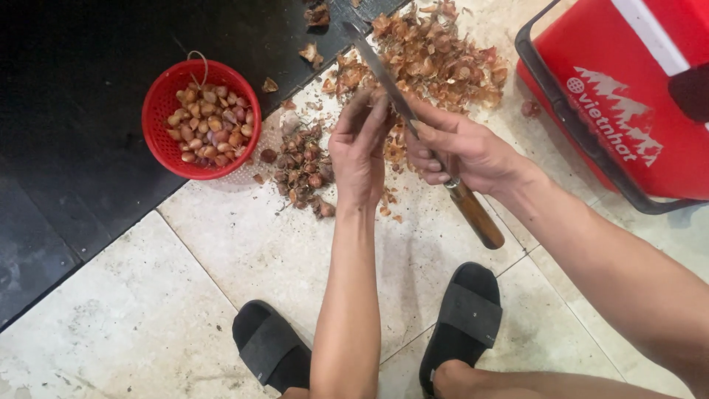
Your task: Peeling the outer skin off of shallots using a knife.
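Observation:
My right hand (pixel 458 151) grips a long knife (pixel 384 74) by its brown wooden handle (pixel 476 214), the blade pointing away from me. My left hand (pixel 360 151) is just left of the blade, fingers pinched together near it on something small that I cannot make out. A small pile of unpeeled shallots (pixel 303 166) lies on the tile left of that hand. A red plastic basket (pixel 166 111) holding peeled shallots (pixel 210 125) stands further left. A heap of dry brown skins (pixel 436 55) lies beyond both hands.
A red cooler box (pixel 628 96) with a dark frame stands at the right. My feet in black sandals (pixel 461 318) rest on pale floor tiles. A black floor area (pixel 88 44) covers the upper left, with loose skin scraps.

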